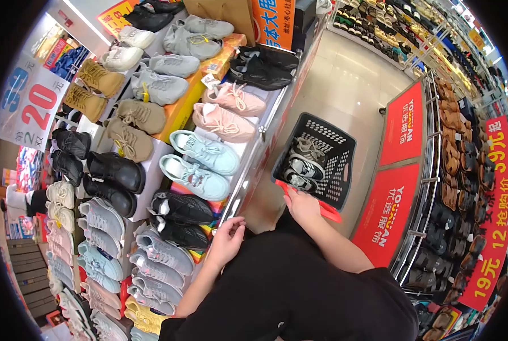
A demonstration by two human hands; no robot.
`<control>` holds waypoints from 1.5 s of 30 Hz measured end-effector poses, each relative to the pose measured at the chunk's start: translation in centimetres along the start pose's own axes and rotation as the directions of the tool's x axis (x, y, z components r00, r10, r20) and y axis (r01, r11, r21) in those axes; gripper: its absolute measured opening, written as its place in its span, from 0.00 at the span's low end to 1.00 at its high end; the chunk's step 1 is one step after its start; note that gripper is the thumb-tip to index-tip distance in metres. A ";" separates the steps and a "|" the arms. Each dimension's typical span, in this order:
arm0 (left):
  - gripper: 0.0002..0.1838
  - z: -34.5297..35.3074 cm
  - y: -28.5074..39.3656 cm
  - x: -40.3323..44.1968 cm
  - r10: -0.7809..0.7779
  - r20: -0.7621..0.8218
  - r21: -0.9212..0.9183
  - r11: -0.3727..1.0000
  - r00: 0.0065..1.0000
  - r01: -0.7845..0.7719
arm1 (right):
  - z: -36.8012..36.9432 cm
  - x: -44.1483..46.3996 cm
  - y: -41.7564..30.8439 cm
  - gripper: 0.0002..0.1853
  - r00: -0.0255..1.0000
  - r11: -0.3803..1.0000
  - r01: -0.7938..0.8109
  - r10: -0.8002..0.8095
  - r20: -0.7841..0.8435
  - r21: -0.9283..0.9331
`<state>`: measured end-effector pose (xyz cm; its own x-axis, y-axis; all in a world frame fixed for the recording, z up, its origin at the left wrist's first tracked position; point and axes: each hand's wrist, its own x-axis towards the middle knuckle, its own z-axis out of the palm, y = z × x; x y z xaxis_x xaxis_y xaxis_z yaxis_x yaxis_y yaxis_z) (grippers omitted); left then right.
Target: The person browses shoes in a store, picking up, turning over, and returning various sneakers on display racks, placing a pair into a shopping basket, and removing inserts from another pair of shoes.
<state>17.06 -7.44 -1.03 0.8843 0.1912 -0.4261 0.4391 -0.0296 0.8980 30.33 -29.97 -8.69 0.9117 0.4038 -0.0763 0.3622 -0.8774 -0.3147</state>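
Observation:
My right hand (304,206) is closed around the red handle (329,212) of a dark grey shopping basket (340,149). Inside the basket lie black-and-white sneakers (307,168) and olive-grey lace-up shoes (309,148). My left hand (226,241) holds nothing; its fingers are loosely bent and partly spread near the metal edge of the shoe display. Closest to it on the display are black shoes (183,216), with a pair of pale blue sneakers (205,152) just beyond. Pink sneakers (225,126) stand farther along.
Tiered shoe shelves fill the left side, with a price sign (32,105) at their edge. To the right stands a rack with red panels (400,125) and rows of sandals (448,136). A tiled aisle (345,62) runs between them.

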 end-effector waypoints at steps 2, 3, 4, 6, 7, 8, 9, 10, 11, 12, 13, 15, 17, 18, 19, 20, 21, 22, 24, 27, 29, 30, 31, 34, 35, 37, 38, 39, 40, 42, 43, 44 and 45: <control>0.14 1.3 0.7 0.8 0.028 0.001 0.047 0.998 1.000 -0.028 | -0.2 0.9 1.1 0.14 1.000 0.999 0.028 -0.028 -0.011 0.023; 0.14 1.9 0.4 1.2 0.025 0.011 0.044 0.999 1.000 -0.026 | -0.6 1.5 1.5 0.14 0.999 0.999 0.031 -0.031 0.017 0.034; 0.15 2.4 0.4 1.6 0.026 0.019 0.042 0.999 0.999 -0.026 | -0.7 2.0 1.8 0.14 0.998 0.998 0.035 -0.037 0.042 0.047; 0.14 3.7 0.7 2.1 0.001 0.000 0.054 0.999 1.000 -0.001 | -0.6 2.6 2.6 0.15 0.998 0.997 0.036 -0.039 0.041 0.069; 0.14 4.3 1.0 2.4 0.005 -0.009 0.069 0.998 1.000 -0.004 | -0.6 3.0 3.0 0.15 0.998 0.996 0.043 -0.046 0.041 0.073; 0.14 4.9 1.4 2.6 0.008 -0.017 0.085 0.996 1.000 -0.006 | -0.6 3.3 3.5 0.16 0.998 0.996 0.049 -0.053 0.041 0.078; 0.14 5.5 1.9 2.9 -0.024 -0.019 0.083 0.996 1.000 0.025 | -0.6 3.6 3.9 0.16 0.997 0.995 0.049 -0.053 0.048 0.083; 0.14 6.0 1.8 3.1 -0.034 -0.020 0.086 0.996 0.999 0.035 | -0.7 3.9 4.4 0.16 0.996 0.995 0.062 -0.066 0.060 0.074; 0.14 6.5 1.5 3.4 -0.020 -0.016 0.094 0.995 1.000 0.021 | -0.8 4.0 4.9 0.16 0.994 0.995 0.074 -0.079 0.072 0.065; 0.14 7.0 1.5 3.7 -0.002 -0.011 0.100 0.995 1.000 0.003 | -0.9 4.2 5.4 0.16 0.994 0.995 0.073 -0.078 0.077 0.069; 0.14 7.5 1.5 3.9 0.004 -0.008 0.120 0.993 1.000 -0.003 | -1.0 4.2 5.8 0.16 0.992 0.995 0.069 -0.077 0.103 0.078; 0.14 8.3 2.0 4.2 -0.006 -0.002 0.139 0.990 1.000 0.006 | -1.3 4.3 6.7 0.16 0.989 0.994 0.060 -0.072 0.133 0.092; 0.14 8.8 2.4 4.4 -0.014 0.002 0.153 0.988 1.000 0.013 | -1.6 4.5 7.4 0.16 0.981 0.995 0.068 -0.079 0.178 0.070; 0.14 8.9 2.6 4.6 -0.020 0.018 0.170 0.985 1.000 0.016 | -1.8 4.5 7.7 0.16 0.980 0.995 0.068 -0.079 0.180 0.071; 0.14 9.0 2.7 4.7 -0.023 0.033 0.185 0.983 0.999 0.017 | -2.0 4.5 7.9 0.16 0.979 0.995 0.064 -0.078 0.189 0.077; 0.14 9.0 2.7 4.8 -0.021 0.027 0.184 0.983 0.999 0.016 | -2.2 4.5 8.2 0.16 0.977 0.994 0.065 -0.081 0.197 0.082; 0.14 8.9 2.7 5.0 -0.043 0.034 0.170 0.985 0.999 0.036 | -2.3 4.6 8.5 0.16 0.977 0.994 0.076 -0.091 0.192 0.081; 0.14 8.7 2.7 5.1 -0.065 0.038 0.157 0.986 0.997 0.058 | -2.4 4.5 8.7 0.16 0.979 0.991 0.086 -0.103 0.177 0.098; 0.14 8.4 2.8 5.5 -0.044 0.038 0.150 0.988 0.998 0.037 | -2.4 4.4 8.9 0.15 0.979 0.987 0.115 -0.132 0.156 0.116; 0.14 7.9 2.8 6.2 0.009 0.040 0.152 0.988 0.999 -0.015 | -2.5 4.2 8.7 0.14 0.990 0.983 0.124 -0.131 0.047 0.138; 0.15 7.5 2.9 7.1 0.056 0.048 0.177 0.982 0.997 -0.064 | -3.0 4.3 8.5 0.14 0.990 0.983 0.138 -0.142 0.023 0.120; 0.15 7.3 3.2 7.5 0.074 0.044 0.170 0.982 0.996 -0.081 | -3.4 4.3 8.3 0.14 0.990 0.984 0.138 -0.141 0.015 0.113; 0.15 7.1 3.6 8.0 0.075 0.067 0.171 0.982 0.995 -0.086 | -3.8 4.3 8.1 0.14 0.989 0.984 0.148 -0.149 0.003 0.102; 0.14 6.2 4.6 9.4 0.118 0.088 0.171 0.976 0.989 -0.132 | -4.8 4.4 7.6 0.12 0.992 0.993 0.086 -0.092 0.091 0.075; 0.14 5.7 5.0 9.9 0.148 0.091 0.179 0.970 0.985 -0.162 | -4.5 4.5 7.8 0.13 0.990 0.993 0.076 -0.086 0.111 0.091; 0.14 4.7 6.1 10.9 0.171 0.091 0.177 0.967 0.981 -0.185 | -4.1 4.8 8.2 0.14 0.989 0.996 0.037 -0.048 0.139 0.076; 0.14 4.0 6.3 11.2 0.183 0.078 0.168 0.967 0.980 -0.194 | -3.9 5.0 8.4 0.15 0.985 0.997 -0.018 0.006 0.172 0.068; 0.14 3.3 6.3 11.6 0.175 0.075 0.137 0.973 0.982 -0.184 | -4.0 5.3 8.4 0.17 0.985 0.995 -0.054 0.040 0.168 0.079; 0.14 2.8 6.2 12.1 0.168 0.075 0.106 0.979 0.983 -0.176 | -4.0 5.5 8.5 0.17 0.986 0.997 -0.042 0.031 0.162 0.068; 0.14 1.5 5.3 13.2 0.193 0.057 0.078 0.977 0.980 -0.197 | -4.4 5.7 8.5 0.16 0.985 0.996 -0.075 0.067 0.159 0.041; 0.14 1.0 4.8 13.5 0.204 0.049 0.062 0.976 0.978 -0.207 | -4.8 5.9 8.3 0.16 0.988 0.996 -0.078 0.072 0.137 0.040; 0.14 0.6 4.4 13.6 0.209 0.050 0.048 0.976 0.977 -0.211 | -5.1 6.1 8.4 0.16 0.988 0.997 -0.077 0.073 0.136 0.025; 0.14 0.2 4.3 13.6 0.191 0.035 0.009 0.981 0.981 -0.192 | -5.3 6.4 8.7 0.16 0.989 0.997 -0.075 0.074 0.127 0.009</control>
<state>30.99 -5.16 -2.94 0.9569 0.1476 -0.2501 0.2629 -0.0741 0.9620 40.36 -36.35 -6.93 0.9040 0.3676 -0.2185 0.2907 -0.9030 -0.3165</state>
